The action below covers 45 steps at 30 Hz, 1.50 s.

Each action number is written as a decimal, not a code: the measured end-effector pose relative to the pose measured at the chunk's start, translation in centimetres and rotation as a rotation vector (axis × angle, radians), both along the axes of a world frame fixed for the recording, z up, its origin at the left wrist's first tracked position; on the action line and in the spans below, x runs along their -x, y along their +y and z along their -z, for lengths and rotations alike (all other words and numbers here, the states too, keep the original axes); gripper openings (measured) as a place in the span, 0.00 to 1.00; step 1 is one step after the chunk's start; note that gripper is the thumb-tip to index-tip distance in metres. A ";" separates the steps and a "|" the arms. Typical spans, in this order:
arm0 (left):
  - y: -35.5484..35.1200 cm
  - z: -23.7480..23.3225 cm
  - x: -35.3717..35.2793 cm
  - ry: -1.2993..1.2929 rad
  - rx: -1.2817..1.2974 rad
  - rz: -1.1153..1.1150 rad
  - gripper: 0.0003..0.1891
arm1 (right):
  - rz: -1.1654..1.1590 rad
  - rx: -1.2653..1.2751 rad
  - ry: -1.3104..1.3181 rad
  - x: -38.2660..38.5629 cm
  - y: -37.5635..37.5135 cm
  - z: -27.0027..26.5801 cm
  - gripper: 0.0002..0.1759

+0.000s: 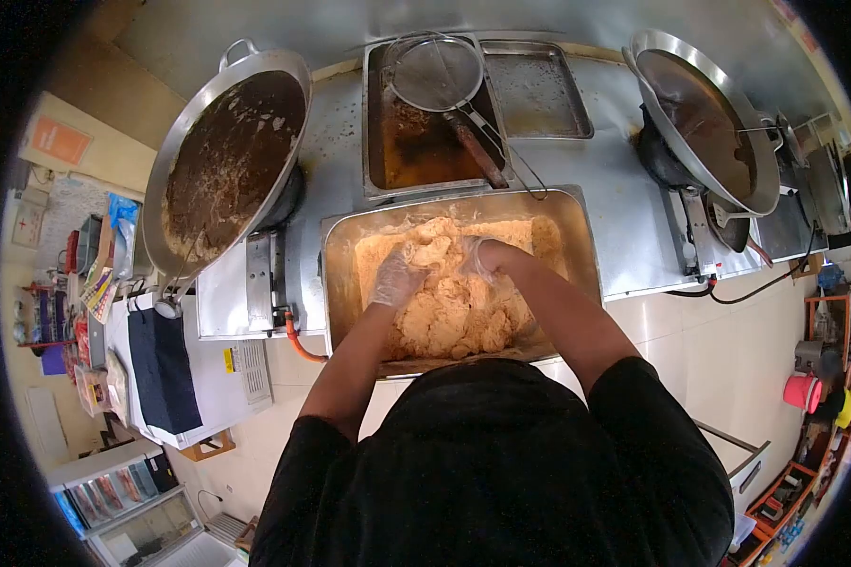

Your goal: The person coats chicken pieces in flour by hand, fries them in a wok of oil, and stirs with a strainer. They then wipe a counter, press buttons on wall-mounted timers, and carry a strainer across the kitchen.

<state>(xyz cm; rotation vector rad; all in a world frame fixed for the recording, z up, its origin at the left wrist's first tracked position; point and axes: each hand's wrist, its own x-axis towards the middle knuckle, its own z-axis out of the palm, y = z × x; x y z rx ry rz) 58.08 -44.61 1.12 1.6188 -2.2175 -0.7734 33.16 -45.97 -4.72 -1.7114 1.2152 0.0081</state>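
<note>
A deep metal tray (586,248) in front of me holds orange-tinted flour and lumpy flour-coated pieces (444,321) that look like chicken. Inside it, my left hand (399,279), in a clear plastic glove, has its fingers curled against a coated piece (431,251) near the tray's middle. My right hand (482,258), gloved the same way, reaches in from the right side. Its fingers point down among the pieces and are partly covered by flour, so their grip is hidden.
Large woks of dark oil stand left (236,151) and right (709,123). Behind the tray, a wire strainer (435,73) with a wooden handle lies across an oily pan (402,156). A shallow metal tray (537,90) sits beside it. An orange hose (303,345) hangs at the counter's front.
</note>
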 end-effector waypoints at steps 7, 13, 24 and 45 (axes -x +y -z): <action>1.3 -4.5 -4.6 0.620 -0.223 -0.300 0.32 | 0.025 -0.117 0.235 -1.7 -1.9 -3.4 0.33; 2.0 -3.7 -5.8 -0.013 -0.213 -0.263 0.27 | -0.995 0.591 0.412 -0.8 -6.1 13.8 0.33; 1.9 5.0 -8.5 -0.160 -0.067 -0.025 0.35 | 0.340 -0.120 -0.173 1.9 0.5 -1.8 0.25; 1.6 -4.6 3.1 0.212 0.160 0.092 0.20 | 0.395 0.290 0.133 -2.5 6.7 -20.9 0.24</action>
